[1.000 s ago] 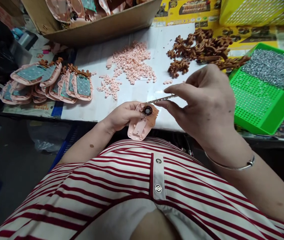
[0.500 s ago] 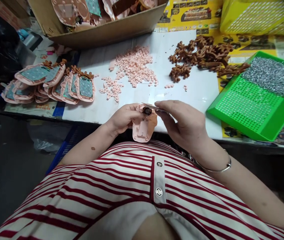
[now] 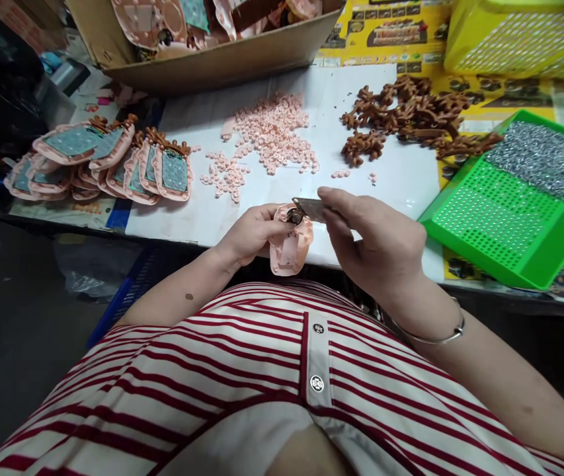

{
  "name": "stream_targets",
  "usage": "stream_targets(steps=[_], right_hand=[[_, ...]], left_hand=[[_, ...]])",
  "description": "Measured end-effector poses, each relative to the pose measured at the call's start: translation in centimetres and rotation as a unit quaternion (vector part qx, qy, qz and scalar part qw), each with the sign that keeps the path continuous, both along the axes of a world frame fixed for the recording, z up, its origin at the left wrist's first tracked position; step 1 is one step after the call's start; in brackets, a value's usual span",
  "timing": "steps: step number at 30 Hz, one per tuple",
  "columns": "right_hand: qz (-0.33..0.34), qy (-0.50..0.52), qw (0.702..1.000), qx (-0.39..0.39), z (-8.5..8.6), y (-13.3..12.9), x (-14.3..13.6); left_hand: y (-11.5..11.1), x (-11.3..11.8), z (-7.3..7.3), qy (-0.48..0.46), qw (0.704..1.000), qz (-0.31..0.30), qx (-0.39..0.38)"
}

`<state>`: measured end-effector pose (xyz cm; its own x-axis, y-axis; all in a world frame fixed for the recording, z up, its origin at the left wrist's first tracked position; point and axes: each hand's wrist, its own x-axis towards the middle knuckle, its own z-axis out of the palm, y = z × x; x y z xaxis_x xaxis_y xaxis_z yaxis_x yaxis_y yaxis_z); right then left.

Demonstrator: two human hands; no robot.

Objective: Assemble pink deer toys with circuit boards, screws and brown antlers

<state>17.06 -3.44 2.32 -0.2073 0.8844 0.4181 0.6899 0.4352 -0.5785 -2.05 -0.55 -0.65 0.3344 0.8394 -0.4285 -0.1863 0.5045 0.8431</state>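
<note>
My left hand [image 3: 254, 237] is closed on the upper left edge of a pink plastic shell [image 3: 289, 254], its thumb lying across the inside. A dark round part [image 3: 293, 215], which looks like a small speaker, sits near the top of the shell. My right hand [image 3: 375, 238] pinches a thin, flat circuit board [image 3: 310, 209] between thumb and fingers. The board is tilted beside the round part, its left corner close above it. Whether wires join the board to the shell cannot be made out.
Pink shells with teal boards [image 3: 175, 173] are piled at the left. Small pink pieces [image 3: 276, 132] and brown plastic parts [image 3: 405, 109] lie on the table. A green basket [image 3: 524, 264] holds silvery screws [image 3: 542, 158]. Behind are a cardboard box [image 3: 222, 63] and a yellow basket [image 3: 514, 39].
The circuit board has turned from nearly edge-on to show more of its face. My right hand has shifted slightly right, while my left hand keeps its grip on the shell.
</note>
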Motion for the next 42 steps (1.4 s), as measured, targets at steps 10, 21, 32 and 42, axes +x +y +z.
stream_targets(steps=[10, 21, 32, 42], right_hand=[[-0.092, 0.299, 0.922, -0.227, -2.1, 2.4, 0.3], [-0.015, 0.388, 0.82, -0.42, -2.5, 1.8, 0.4], [-0.037, 0.458, 0.773, -0.438, -2.1, 0.3, -1.6], [-0.01, 0.473, 0.759, -0.448, -2.8, 0.0, -2.5]], left_hand=[[0.1, -0.1, -0.5, 0.002, 1.0, 0.011, 0.024], [0.3, -0.4, -1.3, 0.003, 0.998, 0.029, 0.048], [0.5, -0.2, -1.1, 0.034, 0.994, 0.049, 0.089], [0.5, -0.3, -1.0, 0.029, 0.99, 0.048, 0.132]])
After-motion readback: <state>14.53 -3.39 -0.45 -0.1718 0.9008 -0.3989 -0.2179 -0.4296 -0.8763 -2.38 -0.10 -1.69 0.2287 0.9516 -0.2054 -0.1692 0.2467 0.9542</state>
